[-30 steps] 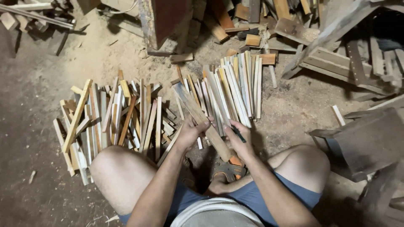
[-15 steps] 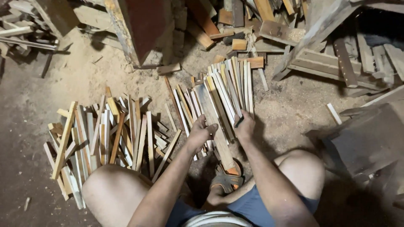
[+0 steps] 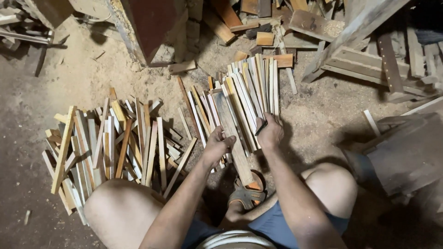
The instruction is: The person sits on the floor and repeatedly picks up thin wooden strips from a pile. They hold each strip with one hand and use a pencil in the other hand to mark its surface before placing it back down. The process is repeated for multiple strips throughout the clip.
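Plank lower end hidden behind sandal; right fingertips hidden.

loose stick pile lies left of stacked slats.

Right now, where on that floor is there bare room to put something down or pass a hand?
Bare sawdust floor lies right of the right stick pile, below the scrap boards. More lies above the left stick pile. It is crowded between the piles, where the left hand and right hand hold a flat slat.
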